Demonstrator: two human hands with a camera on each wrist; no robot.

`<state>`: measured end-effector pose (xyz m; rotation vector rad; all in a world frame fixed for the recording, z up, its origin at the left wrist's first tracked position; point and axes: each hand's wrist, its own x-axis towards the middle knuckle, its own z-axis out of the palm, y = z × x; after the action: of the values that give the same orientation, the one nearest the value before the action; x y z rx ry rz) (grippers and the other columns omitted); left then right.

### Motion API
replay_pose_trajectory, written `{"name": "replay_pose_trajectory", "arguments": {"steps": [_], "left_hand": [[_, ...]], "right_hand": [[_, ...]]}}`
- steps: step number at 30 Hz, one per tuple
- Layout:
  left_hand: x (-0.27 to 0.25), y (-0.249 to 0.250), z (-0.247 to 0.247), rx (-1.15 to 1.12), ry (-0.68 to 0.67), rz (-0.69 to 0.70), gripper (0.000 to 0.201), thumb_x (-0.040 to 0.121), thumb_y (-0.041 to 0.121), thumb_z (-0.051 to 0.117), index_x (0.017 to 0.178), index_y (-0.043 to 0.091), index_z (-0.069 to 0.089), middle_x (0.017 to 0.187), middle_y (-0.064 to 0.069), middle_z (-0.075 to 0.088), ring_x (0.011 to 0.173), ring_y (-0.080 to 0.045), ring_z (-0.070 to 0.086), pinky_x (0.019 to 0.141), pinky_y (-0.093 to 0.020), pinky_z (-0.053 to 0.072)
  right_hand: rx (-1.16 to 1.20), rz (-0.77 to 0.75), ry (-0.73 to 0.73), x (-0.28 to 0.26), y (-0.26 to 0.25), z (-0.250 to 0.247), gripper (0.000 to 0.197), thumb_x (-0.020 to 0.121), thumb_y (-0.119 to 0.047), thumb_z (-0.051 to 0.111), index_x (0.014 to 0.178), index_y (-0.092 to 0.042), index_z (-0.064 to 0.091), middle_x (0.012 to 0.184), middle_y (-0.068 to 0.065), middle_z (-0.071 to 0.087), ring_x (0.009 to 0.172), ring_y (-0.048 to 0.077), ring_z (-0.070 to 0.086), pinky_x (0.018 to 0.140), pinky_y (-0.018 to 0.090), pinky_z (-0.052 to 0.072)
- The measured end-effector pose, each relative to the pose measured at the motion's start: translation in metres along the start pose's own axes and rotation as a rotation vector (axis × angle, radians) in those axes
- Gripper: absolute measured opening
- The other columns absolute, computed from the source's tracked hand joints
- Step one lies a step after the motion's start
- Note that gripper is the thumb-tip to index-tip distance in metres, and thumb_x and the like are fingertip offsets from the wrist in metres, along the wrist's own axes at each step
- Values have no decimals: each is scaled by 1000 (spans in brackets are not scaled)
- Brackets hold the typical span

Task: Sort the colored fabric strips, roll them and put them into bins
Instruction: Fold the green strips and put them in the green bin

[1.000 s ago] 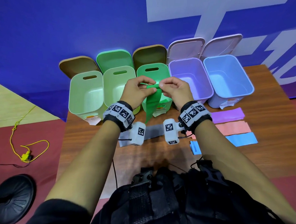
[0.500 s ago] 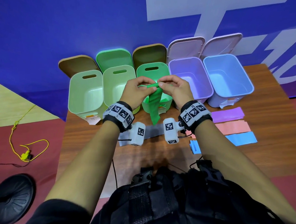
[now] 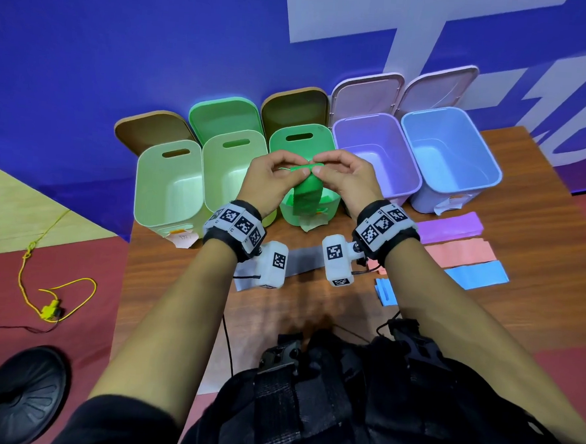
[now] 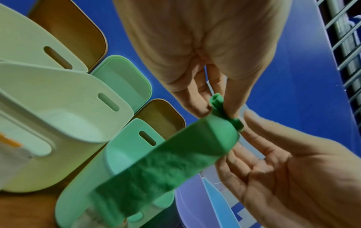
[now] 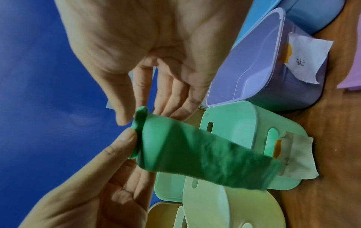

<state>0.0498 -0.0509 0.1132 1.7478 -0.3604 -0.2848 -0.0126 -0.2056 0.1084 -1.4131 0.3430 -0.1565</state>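
A dark green fabric strip is held in the air above the dark green plastic bin, its top edge pinched by the left hand and the right hand and only a few turns rolled. All five bins appear empty. Purple, pink, blue and grey strips lie unrolled on the wooden table, so most of the task seems left.

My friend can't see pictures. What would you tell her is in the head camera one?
Two hands, left hand and right hand, pinch the top of a green fabric strip and roll it above a row of open bins. Purple, pink and blue strips lie on the wooden table to the right.
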Motion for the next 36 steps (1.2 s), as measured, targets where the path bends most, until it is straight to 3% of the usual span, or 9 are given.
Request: {"name": "replay_pose_trajectory", "arguments": {"steps": [4,9,13,18,23,26,29,32,36], "left_hand": [[-1,2,1,-17,-15,7,14,82,9,77,92,17,71,88,-17,71,72,-18,63,74,-27,54],[1,-2,2,-37,23,-20,10,84,9,76,90,15,71,69,10,65,64,-5,59,69,-20,49],[0,-1,0,-20,12,2,14,82,10,78,91,18,71,86,-11,70,75,-19,64,78,-31,55],[0,0,0,-35,-10,-4,17,79,13,78,92,22,71,97,-18,71,81,-29,66,86,-41,56],[-1,-2,2,-60,25,-41,11,81,24,76,90,19,73,76,-3,64,77,-18,60,83,-38,54],[-2,-3,2,-76,18,-40,8,86,11,74,93,15,71,70,1,62,70,-12,61,77,-30,54],[-3,-3,1,-54,34,-17,14,85,5,74,97,9,70,75,-2,68,67,-11,64,72,-23,53],[-4,-2,1,-50,30,-2,16,84,4,74,99,8,70,86,-11,70,71,-14,64,74,-25,54],[-2,-4,2,-52,33,-36,12,83,15,75,94,17,71,78,1,62,72,-10,57,72,-23,48]], "right_hand": [[-27,-6,13,0,0,-1,17,88,-6,70,106,-4,70,99,24,69,93,26,67,96,43,56],[-46,-30,22,0,-1,-1,19,84,-1,72,104,-1,71,97,24,68,90,24,66,96,41,55],[-47,-20,5,0,0,-2,22,84,-2,73,106,-6,71,108,25,70,98,28,69,98,40,55],[-57,-11,6,0,2,-2,17,88,-8,72,104,-9,70,105,26,68,94,25,66,95,42,55],[-83,-53,22,0,1,-2,20,83,-3,74,103,-5,71,97,10,69,95,19,66,96,35,54],[-66,-55,19,1,3,-2,22,83,-2,73,105,-4,71,102,17,71,98,25,69,97,37,55],[-30,-23,1,0,5,-1,19,89,-10,72,108,-7,69,106,23,69,102,31,69,96,39,56],[-55,-13,-15,0,5,0,13,93,-9,67,106,-9,67,98,16,69,92,23,67,92,39,55],[-58,-33,1,3,5,0,17,89,-3,69,105,-6,67,92,13,64,86,20,64,88,33,55]]}}
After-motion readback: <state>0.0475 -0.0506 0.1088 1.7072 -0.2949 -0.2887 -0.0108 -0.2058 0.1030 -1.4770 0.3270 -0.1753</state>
